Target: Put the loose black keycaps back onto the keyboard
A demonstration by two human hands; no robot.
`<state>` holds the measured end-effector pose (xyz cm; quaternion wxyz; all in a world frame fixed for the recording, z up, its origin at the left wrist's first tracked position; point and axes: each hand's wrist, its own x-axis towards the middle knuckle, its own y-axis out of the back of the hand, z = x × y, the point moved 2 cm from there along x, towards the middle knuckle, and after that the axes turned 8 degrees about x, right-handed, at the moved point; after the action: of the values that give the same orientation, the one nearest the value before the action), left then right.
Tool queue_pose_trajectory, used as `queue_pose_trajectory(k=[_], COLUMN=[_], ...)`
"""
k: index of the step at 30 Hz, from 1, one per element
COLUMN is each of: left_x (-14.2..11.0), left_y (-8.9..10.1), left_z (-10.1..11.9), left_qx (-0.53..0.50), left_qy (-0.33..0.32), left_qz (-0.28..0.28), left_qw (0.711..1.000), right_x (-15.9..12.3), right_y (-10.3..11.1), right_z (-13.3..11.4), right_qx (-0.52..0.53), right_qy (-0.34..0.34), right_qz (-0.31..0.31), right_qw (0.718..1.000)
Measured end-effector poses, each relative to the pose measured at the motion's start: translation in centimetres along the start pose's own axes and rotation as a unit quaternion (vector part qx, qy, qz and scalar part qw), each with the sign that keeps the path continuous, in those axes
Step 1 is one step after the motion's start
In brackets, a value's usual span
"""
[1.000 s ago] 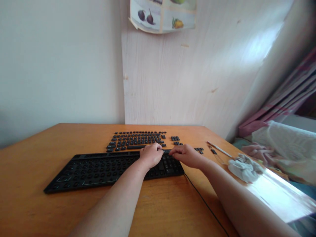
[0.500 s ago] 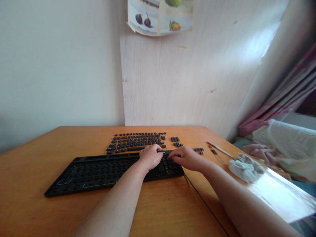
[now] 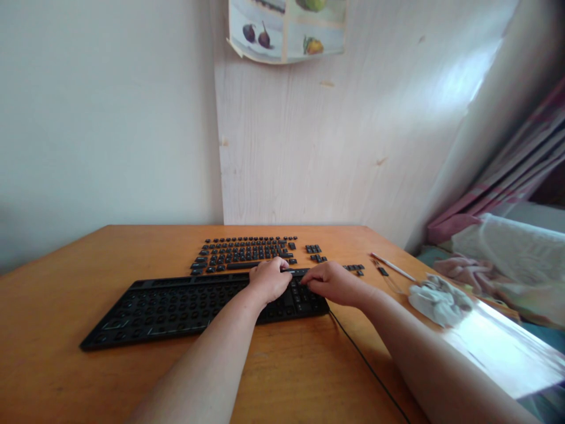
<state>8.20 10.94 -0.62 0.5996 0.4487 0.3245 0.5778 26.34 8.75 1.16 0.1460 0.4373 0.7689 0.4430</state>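
A black keyboard (image 3: 176, 309) lies on the wooden desk, most of its key positions bare, with some keycaps fitted at its right end. My left hand (image 3: 270, 279) rests on the keyboard right of its middle, fingers curled down by the upper edge. Over the number pad, my right hand (image 3: 331, 284) is bent with its fingers close together and the tips down among the keys. Whether a small keycap sits between those fingertips is hidden. Loose black keycaps (image 3: 247, 253) lie in rows behind the keyboard, and further keycaps (image 3: 313, 249) lie to their right.
A black cable (image 3: 366, 362) runs from the keyboard's right end toward me. On the right lie a pen (image 3: 392, 267), a thin wire tool (image 3: 383, 271), a crumpled whitish cloth (image 3: 441, 299) and a shiny white sheet (image 3: 507, 347). The wall (image 3: 282, 176) stands behind the desk.
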Motion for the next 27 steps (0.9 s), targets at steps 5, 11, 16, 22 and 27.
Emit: queue_pose_trajectory(k=[5, 11, 16, 22, 27], left_x=[0.1, 0.1, -0.1, -0.3, -0.3], left_y=[-0.1, 0.0, 0.2, 0.2, 0.3], left_z=[0.0, 0.0, 0.1, 0.3, 0.3], left_qx=[-0.002, 0.0, 0.008, 0.024, 0.021], left_qy=[0.001, -0.001, -0.008, -0.011, -0.009], left_qz=[-0.004, -0.006, -0.008, -0.007, -0.009], left_qw=[1.0, 1.0, 1.0, 1.0, 1.0], right_x=[0.0, -0.1, -0.1, -0.4, -0.6], right_y=[-0.1, -0.1, 0.5, 1.5, 2.1], right_z=[0.0, 0.2, 0.1, 0.0, 0.6], right_qx=[-0.004, -0.005, 0.007, 0.026, 0.024], right_qy=[-0.004, -0.004, -0.012, -0.026, -0.027], right_qz=[-0.011, -0.008, 0.057, 0.117, 0.147], right_qw=[1.0, 1.0, 0.998, 0.992, 0.988])
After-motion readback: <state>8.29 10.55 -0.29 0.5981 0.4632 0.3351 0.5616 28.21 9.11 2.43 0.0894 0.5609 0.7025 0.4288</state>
